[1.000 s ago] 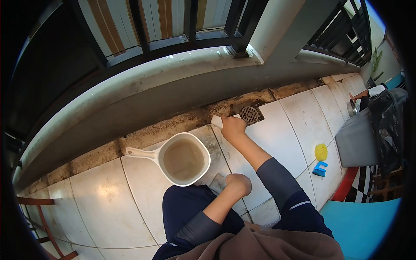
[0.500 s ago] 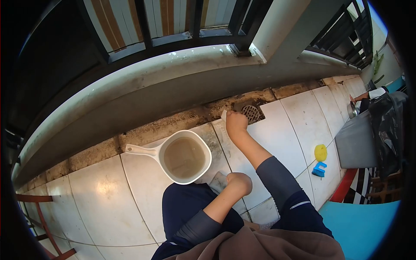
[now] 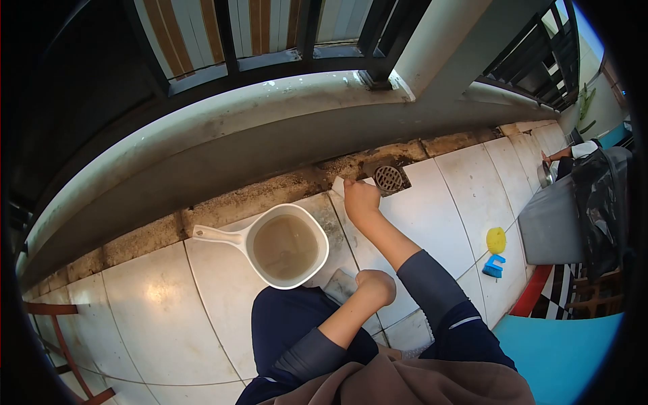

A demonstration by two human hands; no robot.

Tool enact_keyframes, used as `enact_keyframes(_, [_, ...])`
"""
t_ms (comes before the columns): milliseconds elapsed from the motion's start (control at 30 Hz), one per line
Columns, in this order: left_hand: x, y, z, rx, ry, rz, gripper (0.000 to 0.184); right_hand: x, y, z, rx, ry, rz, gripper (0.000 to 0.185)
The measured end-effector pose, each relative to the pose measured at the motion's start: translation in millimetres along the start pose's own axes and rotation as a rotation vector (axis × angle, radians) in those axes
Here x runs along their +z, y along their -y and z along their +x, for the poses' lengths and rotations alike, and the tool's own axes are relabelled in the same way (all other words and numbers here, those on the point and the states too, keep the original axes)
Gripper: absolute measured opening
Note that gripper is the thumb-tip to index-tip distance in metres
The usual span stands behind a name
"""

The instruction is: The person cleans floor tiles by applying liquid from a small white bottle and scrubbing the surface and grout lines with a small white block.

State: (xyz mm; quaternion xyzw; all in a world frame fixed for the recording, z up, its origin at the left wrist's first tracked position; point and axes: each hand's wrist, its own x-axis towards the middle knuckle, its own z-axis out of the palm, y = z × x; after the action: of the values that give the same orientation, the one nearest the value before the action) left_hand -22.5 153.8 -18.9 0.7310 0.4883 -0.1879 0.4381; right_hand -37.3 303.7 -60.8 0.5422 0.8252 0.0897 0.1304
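A small pale piece is pinched in the right hand at the edge of the floor tiles, near the round drain. The left hand is held near the knee; with its fingers hidden, its grip cannot be told. Cloudy water is held in a white dipper.

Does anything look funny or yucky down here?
Yes. The water in the white dipper looks cloudy and brownish instead of clear. The strip along the wall's foot is odd too: blotchy dark brown, beside much paler tiles.
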Motion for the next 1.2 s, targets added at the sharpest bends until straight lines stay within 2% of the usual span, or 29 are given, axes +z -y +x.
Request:
enact_keyframes(67, [-4.4,5.2,-9.0,-0.008,0.044,-0.040,0.026,-4.9,-1.4,-4.2,-0.012,0.056,0.054,0.022])
enact_keyframes(267, [-6.9,8.0,-13.8,-0.030,0.059,-0.049,0.027,8.5,-56.0,0.9,0.178,0.061,0.061,0.021])
enact_keyframes(367, [-3.1,3.5,-7.5,-0.002,0.007,-0.049,0.027,15.0,-26.0,-8.4,0.070,-0.008,-0.012,0.021])
enact_keyframes(467, [-4.6,5.7,-9.4,-0.013,0.042,-0.040,0.027,6.7,-6.5,-21.6,-0.012,-0.017,-0.029,0.019])
enact_keyframes(600, [-3.7,11.3,-17.5,-0.027,0.047,-0.048,0.028,18.8,-40.2,-5.6,0.062,-0.122,-0.027,0.014])
enact_keyframes(700, [-7.7,4.6,-15.6,-0.008,0.026,-0.042,0.027,30.9,-26.2,-0.2,0.043,-0.185,-0.170,0.015])
enact_keyframes(767, [-0.8,1.8,-6.3,0.005,-0.033,-0.037,0.026,16.1,-14.6,-8.8,0.009,-0.167,-0.139,0.015])
enact_keyframes(833, [-5.3,4.4,-9.5,-0.008,0.007,-0.032,0.026,19.5,-9.7,-10.9,-0.026,-0.164,-0.077,0.014])
enact_keyframes(967, [-0.4,11.9,-12.2,-0.022,0.023,-0.047,0.026,22.3,-43.7,2.5,0.050,-0.124,-0.032,0.012])
enact_keyframes(1100, [-7.4,-1.1,-10.0,0.005,0.011,-0.020,0.027,15.2,-18.3,-6.5,-0.016,-0.134,-0.125,0.017])
enact_keyframes(1200, [-2.8,0.5,-7.0,0.000,0.014,-0.011,0.027,12.8,-17.9,-12.3,-0.079,-0.045,0.002,0.024])
